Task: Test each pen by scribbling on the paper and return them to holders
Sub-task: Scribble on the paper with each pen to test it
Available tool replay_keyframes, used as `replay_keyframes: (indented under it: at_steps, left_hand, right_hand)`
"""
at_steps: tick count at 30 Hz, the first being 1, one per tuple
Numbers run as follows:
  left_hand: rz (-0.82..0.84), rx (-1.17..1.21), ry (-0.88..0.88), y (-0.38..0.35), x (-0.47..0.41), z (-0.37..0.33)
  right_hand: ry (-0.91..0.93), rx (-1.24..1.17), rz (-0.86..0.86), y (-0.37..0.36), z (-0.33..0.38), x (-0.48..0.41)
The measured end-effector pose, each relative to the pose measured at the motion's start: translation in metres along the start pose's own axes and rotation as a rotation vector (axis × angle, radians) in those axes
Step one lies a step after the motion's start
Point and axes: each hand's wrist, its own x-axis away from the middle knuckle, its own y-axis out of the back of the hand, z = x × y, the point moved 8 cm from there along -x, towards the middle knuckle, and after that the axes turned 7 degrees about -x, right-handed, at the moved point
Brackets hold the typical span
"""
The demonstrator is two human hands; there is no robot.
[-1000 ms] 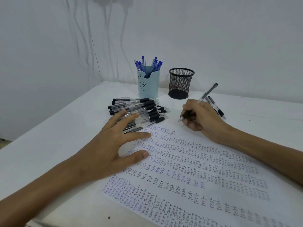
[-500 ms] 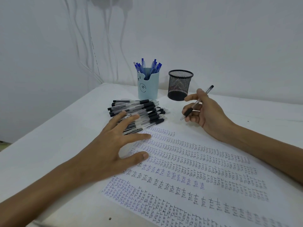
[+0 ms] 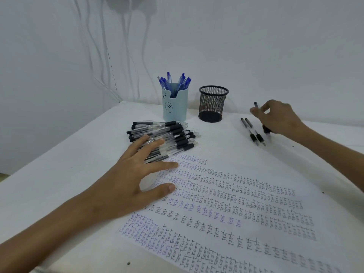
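With right hand (image 3: pixel 275 119), pinching pen (image 3: pixel 266 131) beside two laid pens (image 3: pixel 253 137), probably grouping tested ones; with flat left hand (image 3: pixel 134 174), steadying paper (image 3: pixel 236 203).

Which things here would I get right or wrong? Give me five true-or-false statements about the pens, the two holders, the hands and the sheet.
1. The light blue holder holds blue pens. True.
2. The black mesh holder is crammed with black pens. False: no pens show in it.
3. The right hand holds a black pen. True.
4. The left hand is raised off the desk. False: its fingers rest on the pile of black pens and on the paper.
5. The paper is blank. False: rows of the handwritten word "test" cover it.
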Motion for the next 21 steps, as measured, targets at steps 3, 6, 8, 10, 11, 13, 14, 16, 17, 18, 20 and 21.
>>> replay_keyframes:
  at_steps: [3,6,8,10,11,13,14,16,17,18,20,21]
  left_hand:
    - [-0.006,0.005,0.001,0.001,0.0,0.0]
    - [-0.01,0.006,0.001,0.001,0.0,-0.001]
    - [-0.007,0.007,0.002,0.001,0.0,-0.001]
    - [-0.005,0.005,0.002,0.001,0.0,-0.002]
    - [-0.004,0.004,0.002,0.002,0.0,-0.002]
    - [-0.005,0.003,0.001,0.002,0.0,-0.001]
    - [-0.006,0.003,0.0,0.001,0.0,-0.001]
    - [-0.007,-0.001,-0.001,0.001,0.0,0.0]
    - [-0.008,-0.003,-0.003,0.0,0.001,0.0]
    - [-0.011,-0.003,-0.004,0.0,0.001,0.0]
    - [-0.012,-0.001,-0.002,0.001,0.0,0.0]
    - [-0.01,-0.001,-0.002,0.001,0.0,0.0]
  right_hand:
    - [-0.029,0.075,0.013,-0.002,-0.016,-0.004]
    - [-0.036,0.113,0.023,-0.005,-0.022,-0.004]
    - [-0.048,0.109,0.037,-0.007,-0.022,-0.003]
    - [-0.059,0.097,0.047,-0.008,-0.021,-0.003]
    - [-0.057,0.102,0.048,-0.008,-0.02,-0.003]
    - [-0.043,0.141,0.038,-0.009,-0.017,-0.002]
    - [-0.033,0.174,0.021,-0.008,-0.014,0.0]
    - [0.017,0.237,-0.04,-0.007,-0.004,0.005]
    - [0.051,0.252,-0.067,-0.007,0.002,0.007]
    - [0.085,0.256,-0.085,-0.008,0.01,0.011]
    - [0.162,0.244,-0.105,-0.013,0.027,0.02]
    - [0.224,0.234,-0.118,-0.017,0.038,0.027]
